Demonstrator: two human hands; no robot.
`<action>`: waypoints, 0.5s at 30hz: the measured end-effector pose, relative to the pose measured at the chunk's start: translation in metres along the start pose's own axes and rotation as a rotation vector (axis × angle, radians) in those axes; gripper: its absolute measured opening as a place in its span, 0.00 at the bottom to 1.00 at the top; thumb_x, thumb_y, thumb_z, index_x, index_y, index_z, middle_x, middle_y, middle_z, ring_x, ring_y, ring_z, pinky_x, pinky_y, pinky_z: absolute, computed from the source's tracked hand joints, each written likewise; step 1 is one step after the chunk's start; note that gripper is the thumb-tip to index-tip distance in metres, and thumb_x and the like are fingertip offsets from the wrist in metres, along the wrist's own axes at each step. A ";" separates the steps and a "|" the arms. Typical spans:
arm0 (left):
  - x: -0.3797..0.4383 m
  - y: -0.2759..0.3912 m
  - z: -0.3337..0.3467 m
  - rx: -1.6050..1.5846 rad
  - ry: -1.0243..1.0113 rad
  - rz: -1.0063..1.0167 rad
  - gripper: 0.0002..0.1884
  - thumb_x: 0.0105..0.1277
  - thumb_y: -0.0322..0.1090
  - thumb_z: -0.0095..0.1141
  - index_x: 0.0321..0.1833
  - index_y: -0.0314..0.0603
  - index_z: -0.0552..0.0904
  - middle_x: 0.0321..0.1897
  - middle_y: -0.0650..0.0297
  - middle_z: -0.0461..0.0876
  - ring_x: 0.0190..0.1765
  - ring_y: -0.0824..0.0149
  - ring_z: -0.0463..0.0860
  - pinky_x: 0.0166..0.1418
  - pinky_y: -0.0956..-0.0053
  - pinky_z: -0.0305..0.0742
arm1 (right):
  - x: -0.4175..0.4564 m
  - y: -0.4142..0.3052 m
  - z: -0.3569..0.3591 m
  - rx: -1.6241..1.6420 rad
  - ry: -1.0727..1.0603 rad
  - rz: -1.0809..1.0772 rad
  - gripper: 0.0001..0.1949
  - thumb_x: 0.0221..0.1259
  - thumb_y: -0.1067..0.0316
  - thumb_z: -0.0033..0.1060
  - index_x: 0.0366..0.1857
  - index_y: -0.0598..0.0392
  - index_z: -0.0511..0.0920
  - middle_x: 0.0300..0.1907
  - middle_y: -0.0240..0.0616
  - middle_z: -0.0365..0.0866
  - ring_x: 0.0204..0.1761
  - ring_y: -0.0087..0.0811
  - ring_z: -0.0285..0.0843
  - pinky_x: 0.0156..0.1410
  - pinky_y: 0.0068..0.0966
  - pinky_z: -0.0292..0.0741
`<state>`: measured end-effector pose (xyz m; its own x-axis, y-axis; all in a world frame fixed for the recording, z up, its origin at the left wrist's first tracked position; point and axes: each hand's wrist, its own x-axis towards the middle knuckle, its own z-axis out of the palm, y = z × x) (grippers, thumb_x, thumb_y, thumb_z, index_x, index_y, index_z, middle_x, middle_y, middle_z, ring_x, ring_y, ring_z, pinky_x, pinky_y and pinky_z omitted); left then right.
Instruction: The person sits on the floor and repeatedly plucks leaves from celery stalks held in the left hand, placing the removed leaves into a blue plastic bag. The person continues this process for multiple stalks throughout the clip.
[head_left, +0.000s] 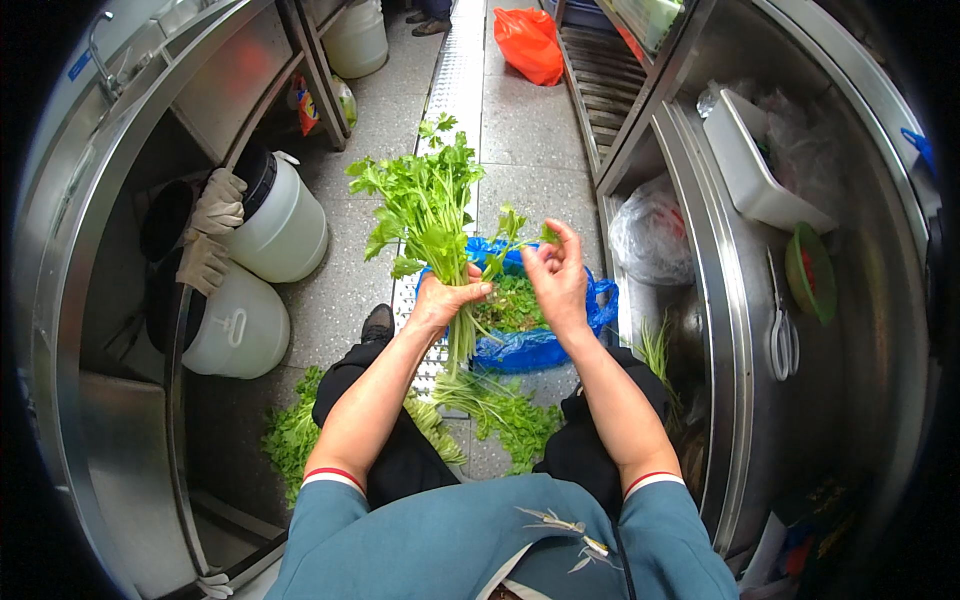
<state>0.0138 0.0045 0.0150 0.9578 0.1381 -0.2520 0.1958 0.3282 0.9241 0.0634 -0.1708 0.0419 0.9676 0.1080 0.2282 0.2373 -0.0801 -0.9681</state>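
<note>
My left hand (444, 300) grips a bunch of leafy celery (442, 217) by its stalks, leaves pointing away from me and cut ends hanging down. A side sprig (510, 225) leans out of the bunch to the right. My right hand (559, 277) is raised beside it, thumb and curled fingers at a green leaf; whether they pinch it is unclear. Below sits an open blue plastic bag (525, 352) with loose leaves and trimmings (517, 304) inside. More celery (517, 427) lies on the floor between my legs, and another leafy heap (296, 427) lies at the left.
Lidded white plastic barrels (281, 225) and work gloves (206, 259) are at left. A steel counter (847, 405) on the right bears scissors (784, 337), a white bin (750, 165) and a green bowl (810, 274). Ahead are an orange bag (529, 45) and a person's shoe (431, 26).
</note>
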 end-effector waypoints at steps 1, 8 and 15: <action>0.000 0.000 0.001 0.017 0.005 0.017 0.20 0.48 0.27 0.74 0.42 0.35 0.79 0.33 0.62 0.81 0.34 0.68 0.82 0.40 0.74 0.80 | -0.005 -0.004 0.003 -0.114 -0.014 -0.142 0.28 0.58 0.63 0.67 0.61 0.52 0.67 0.26 0.28 0.71 0.23 0.18 0.66 0.29 0.19 0.69; 0.005 -0.014 -0.005 0.196 0.051 0.109 0.19 0.48 0.31 0.75 0.42 0.37 0.82 0.34 0.65 0.83 0.37 0.71 0.81 0.45 0.75 0.78 | -0.005 -0.012 0.003 -0.485 -0.112 -0.147 0.20 0.54 0.54 0.69 0.48 0.51 0.78 0.21 0.31 0.72 0.21 0.30 0.73 0.28 0.28 0.71; 0.005 -0.019 -0.005 0.234 0.006 0.119 0.20 0.48 0.31 0.75 0.43 0.38 0.81 0.37 0.65 0.82 0.40 0.71 0.80 0.47 0.75 0.77 | -0.009 -0.010 0.011 -0.607 -0.169 -0.100 0.13 0.54 0.56 0.68 0.38 0.50 0.80 0.23 0.31 0.79 0.25 0.30 0.79 0.29 0.30 0.75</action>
<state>0.0134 0.0040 -0.0051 0.9759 0.1686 -0.1385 0.1257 0.0844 0.9885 0.0519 -0.1600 0.0484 0.9230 0.2947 0.2476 0.3806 -0.6030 -0.7011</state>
